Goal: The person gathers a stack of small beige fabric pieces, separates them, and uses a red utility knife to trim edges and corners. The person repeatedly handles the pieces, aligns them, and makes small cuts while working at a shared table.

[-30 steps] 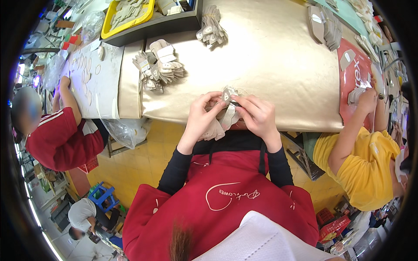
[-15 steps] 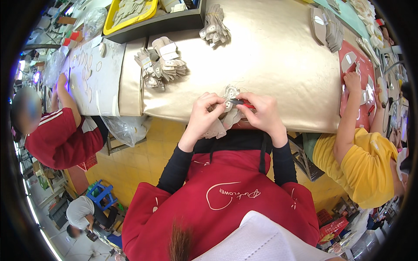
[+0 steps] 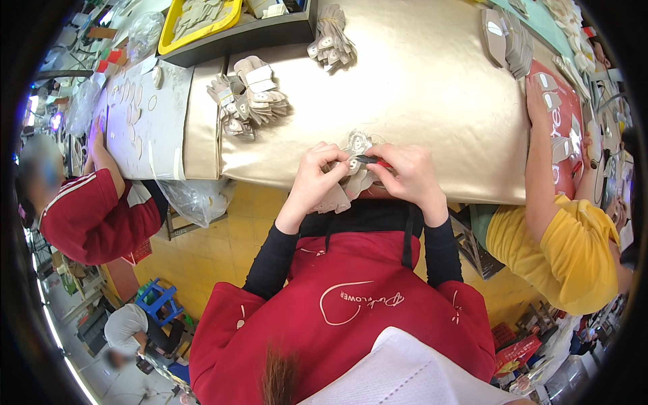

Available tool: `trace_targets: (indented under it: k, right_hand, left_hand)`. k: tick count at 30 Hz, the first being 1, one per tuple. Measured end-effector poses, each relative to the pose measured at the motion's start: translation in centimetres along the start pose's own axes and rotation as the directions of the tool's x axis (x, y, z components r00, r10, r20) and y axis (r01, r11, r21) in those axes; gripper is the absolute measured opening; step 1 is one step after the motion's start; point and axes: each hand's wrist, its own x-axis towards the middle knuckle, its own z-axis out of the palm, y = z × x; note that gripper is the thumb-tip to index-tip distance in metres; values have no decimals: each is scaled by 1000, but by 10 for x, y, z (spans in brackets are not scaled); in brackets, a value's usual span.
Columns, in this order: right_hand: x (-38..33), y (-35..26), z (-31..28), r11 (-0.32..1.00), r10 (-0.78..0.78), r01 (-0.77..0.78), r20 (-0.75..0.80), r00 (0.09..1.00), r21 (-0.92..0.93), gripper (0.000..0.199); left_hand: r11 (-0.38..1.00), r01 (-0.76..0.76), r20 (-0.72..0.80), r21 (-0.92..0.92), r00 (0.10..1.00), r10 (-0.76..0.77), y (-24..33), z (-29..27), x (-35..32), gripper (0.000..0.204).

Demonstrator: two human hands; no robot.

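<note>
- Both hands sit slightly farther right along the counter [image 3: 432,101] edge than a second ago; bundle unchanged between them.
- Left hand [image 3: 317,177] closed around a bundle of pale flat cut pieces [image 3: 347,177], thumb on top.
- Right hand [image 3: 408,177] pinches a small dark tool with red end [image 3: 372,160] against the bundle's top.
- Hands close together, nearly touching, at the near counter edge.
- Two more stacks of similar pieces [image 3: 250,94] lie farther back; yellow tray [image 3: 233,13] beyond.

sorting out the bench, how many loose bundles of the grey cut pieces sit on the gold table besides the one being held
2: one bundle left of centre, one bundle at the far edge near the grey shelf. Stacks further right may be more.
</note>
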Motion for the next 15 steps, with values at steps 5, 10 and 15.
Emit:
trace_targets:
  k: [5, 10, 15]
  right_hand:
    - [1, 2, 1, 999, -31, 31, 3, 1000, 10, 19]
    - [4, 3, -3, 997, -78, 78, 31, 996, 25, 21]
    - [5, 4, -2, 995, -93, 91, 36, 995, 41, 21]
  left_hand:
    - [1000, -3, 21, 7, 1000, 3, 3, -2, 0, 11]
    - [1000, 7, 51, -28, 999, -6, 3, -5, -1, 11]
    - [1000, 2, 60, -15, 998, -1, 1, -6, -1, 10]
